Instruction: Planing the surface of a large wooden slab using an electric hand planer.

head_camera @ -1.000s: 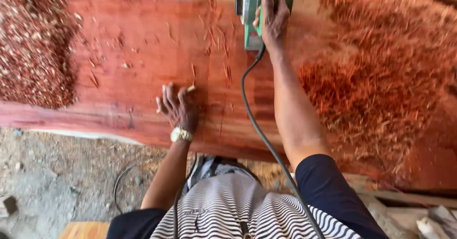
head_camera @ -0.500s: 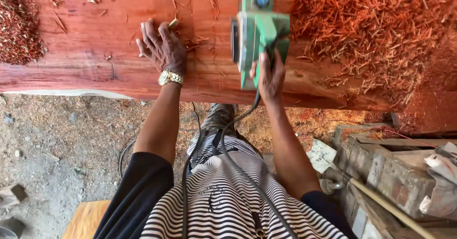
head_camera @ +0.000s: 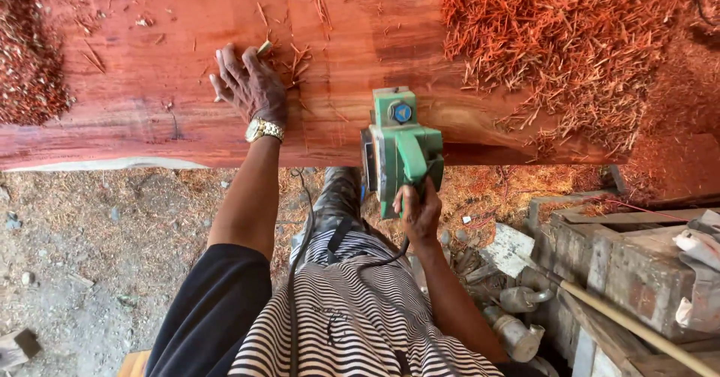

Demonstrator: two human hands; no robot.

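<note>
Planing is going on at the near edge of a big red wooden slab (head_camera: 172, 17). The right hand (head_camera: 417, 213) is gripping the rear handle of a green electric planer (head_camera: 400, 148), whose front is sitting on the slab while its back half is hanging out over the edge. The left hand (head_camera: 250, 86) is lying flat and open on the wood, fingers spread, bracing. Done well, the sole is staying flat and pressure is kept toward the front, so the tool is not tipping off the edge. The black cord (head_camera: 379, 261) is trailing down past the striped shirt (head_camera: 360, 324), close to the body. Shavings (head_camera: 570, 39) are heaped to the right, more (head_camera: 26, 54) at far left. Blocks and a stick (head_camera: 637, 324) are crowding the ground at right.
</note>
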